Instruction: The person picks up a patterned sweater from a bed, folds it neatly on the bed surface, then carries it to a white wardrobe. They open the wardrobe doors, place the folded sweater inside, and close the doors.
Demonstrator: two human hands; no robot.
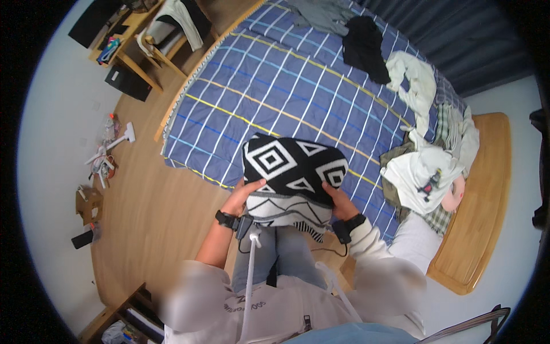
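Observation:
A folded black-and-white patterned knit garment (292,180) is held up in front of me, near the edge of a bed with a blue checked quilt (266,94). My left hand (244,195) grips its left side, thumb on top and the other fingers hidden beneath. My right hand (341,202) grips the right side the same way. Diamonds and triangles mark the dark upper part; the lower part is mostly white, and a striped corner hangs below. Both wrists wear black straps with small devices.
White printed shirt (423,176), black garment (365,49), grey garment (322,15) and cream garment (414,81) lie on the bed. A wooden headboard (481,198) stands right. A chair (172,38), desk (129,32) and cardboard box (89,206) are left.

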